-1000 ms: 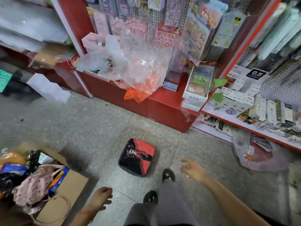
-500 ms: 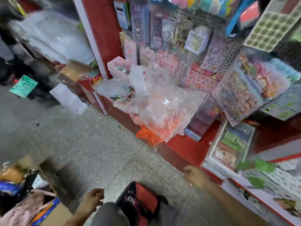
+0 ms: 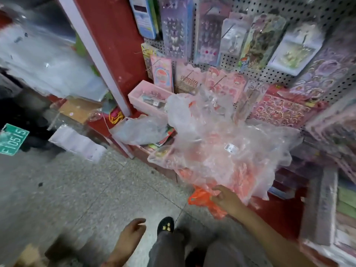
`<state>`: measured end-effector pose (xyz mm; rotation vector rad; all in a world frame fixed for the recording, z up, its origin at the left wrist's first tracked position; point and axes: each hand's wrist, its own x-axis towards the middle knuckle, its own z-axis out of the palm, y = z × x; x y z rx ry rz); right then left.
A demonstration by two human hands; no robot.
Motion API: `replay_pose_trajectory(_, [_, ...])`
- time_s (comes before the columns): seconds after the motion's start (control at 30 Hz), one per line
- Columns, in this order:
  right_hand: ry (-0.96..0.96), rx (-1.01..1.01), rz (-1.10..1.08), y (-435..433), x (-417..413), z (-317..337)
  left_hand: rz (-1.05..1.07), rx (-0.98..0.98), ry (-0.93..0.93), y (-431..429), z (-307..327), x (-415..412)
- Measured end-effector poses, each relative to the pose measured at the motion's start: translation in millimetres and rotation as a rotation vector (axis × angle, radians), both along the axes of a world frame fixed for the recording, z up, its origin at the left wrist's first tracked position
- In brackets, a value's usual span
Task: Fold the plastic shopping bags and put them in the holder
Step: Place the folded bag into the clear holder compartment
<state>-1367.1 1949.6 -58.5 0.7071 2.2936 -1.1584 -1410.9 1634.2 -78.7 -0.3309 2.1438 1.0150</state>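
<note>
An orange bag (image 3: 200, 199) hangs crumpled over the front edge of the red shelf (image 3: 279, 211), under a loose heap of clear plastic bags (image 3: 221, 147) that covers most of the shelf and spills over the same edge. The right hand (image 3: 226, 199) reaches to that edge, its grip closed on the orange bag with the fingers curled into the plastic. The left hand (image 3: 131, 234) hangs low over the speckled floor (image 3: 77, 189), its grip slack and holding nothing. A pink tray (image 3: 146, 99) sits at the shelf's back left corner, and behind the heap packets of stickers hang on a pegboard (image 3: 269, 74).
</note>
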Motion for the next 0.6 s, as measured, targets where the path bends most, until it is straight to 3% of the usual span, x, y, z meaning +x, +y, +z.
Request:
replay_pose_trajectory(0.1, [-0.036, -0.055, 0.011, -18.8, -33.6, -21.1, -0.054, 0.073, 0.031, 28.7, -12.7, -43.2])
replay_pose_trajectory(0.23, [-0.076, -0.132, 0.133, -34.0, -74.5, -99.9, -0.063, 0.163, 0.026, 52.1, -68.0, -81.9])
replay_pose_trajectory(0.43, [-0.117, -0.179, 0.319, -74.2, -127.6, -251.8, -0.199, 0.106, 0.120, 41.3, -238.6, -118.6])
replay_pose_trajectory(0.6, [-0.016, -0.147, 0.415, -107.9, -170.9, -373.2, -0.522, 0.042, 0.294, 36.5, -377.5, -161.6])
